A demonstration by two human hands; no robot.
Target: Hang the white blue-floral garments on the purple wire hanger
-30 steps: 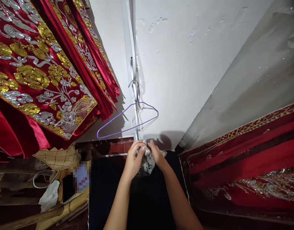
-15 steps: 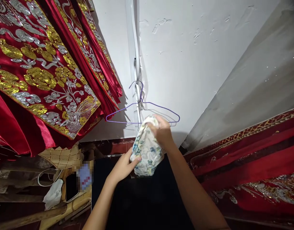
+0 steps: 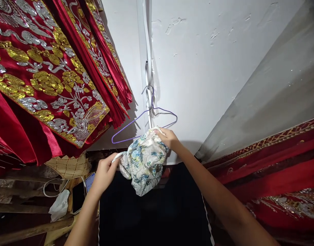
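Between my two hands hangs a crumpled white cloth garment point(image 3: 146, 164) with blue and green floral print; its exact kind I cannot tell. My left hand point(image 3: 105, 172) pinches a thin white edge or strap at its left side. My right hand point(image 3: 169, 139) grips the upper right edge, fingers partly hidden by fabric. Just behind the cloth, a purple wire hanger point(image 3: 130, 123) hangs by its hook from a white strap or rail on the wall, tilted down to the left. The cloth covers part of its lower bar.
Red embroidered cloths point(image 3: 70, 78) with gold and silver sequins hang at left. More red fabric point(image 3: 282, 171) lies to the right. At lower left a wooden stool point(image 3: 57, 235) stands near a phone point(image 3: 79, 196), a white tissue point(image 3: 59, 205) and a white cable point(image 3: 45, 189).
My left hand has moved left and up, stretching the garment sideways. The hanger has swung, its left end lower and its right end nearer the middle.
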